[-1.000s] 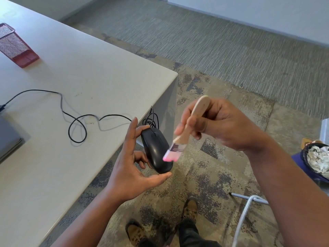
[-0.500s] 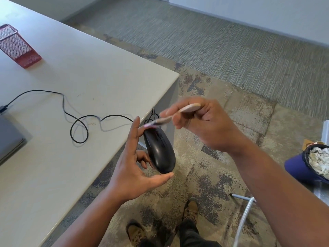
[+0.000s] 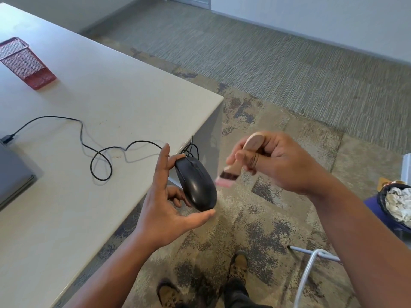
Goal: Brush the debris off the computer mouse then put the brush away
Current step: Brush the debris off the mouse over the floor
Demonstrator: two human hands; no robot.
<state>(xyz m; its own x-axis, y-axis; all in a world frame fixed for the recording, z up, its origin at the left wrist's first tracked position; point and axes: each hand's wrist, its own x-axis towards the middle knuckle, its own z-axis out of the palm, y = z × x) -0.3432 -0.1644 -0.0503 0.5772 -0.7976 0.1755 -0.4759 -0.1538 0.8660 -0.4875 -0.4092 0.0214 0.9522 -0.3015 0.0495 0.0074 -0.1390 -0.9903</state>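
So from the head cam, the left hand pinches the black mouse between thumb and fingertips, just off the desk corner, while the right hand is closed around the brush, bristles blurred just right of the mouse. Looks like mid-brushing to me, can't spot any debris, and stowing the brush isn't done.

An office. A plain pale counter carries a red mesh pen holder at its far left, and nearer than the holder, at the left edge, a closed grey laptop with a black cable plugged in. Beyond the counter lies commercial carpet tile in grey stripe and mottled patches, meeting a plain white wall.
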